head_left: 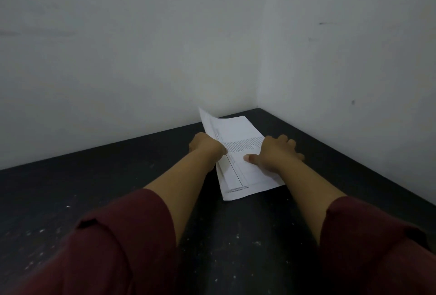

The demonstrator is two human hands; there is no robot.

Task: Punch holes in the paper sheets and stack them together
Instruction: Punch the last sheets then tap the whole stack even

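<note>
While left hand (pixel 206 147) seemingly lifts sheets (pixel 238 153), right hand (pixel 274 154) presses

The white printed paper sheets (pixel 240 153) on the black table have rows of small dark print, thin ruled lines like a table, and one darker line of words along the near bottom edge. All of it is too small and blurry to read, so no word or number can be made out. The lifted top sheet (pixel 207 122) also shows faint print lines near its edge, and these cannot be read either. No labels, brand names or signs can be read anywhere else in the view.
</note>
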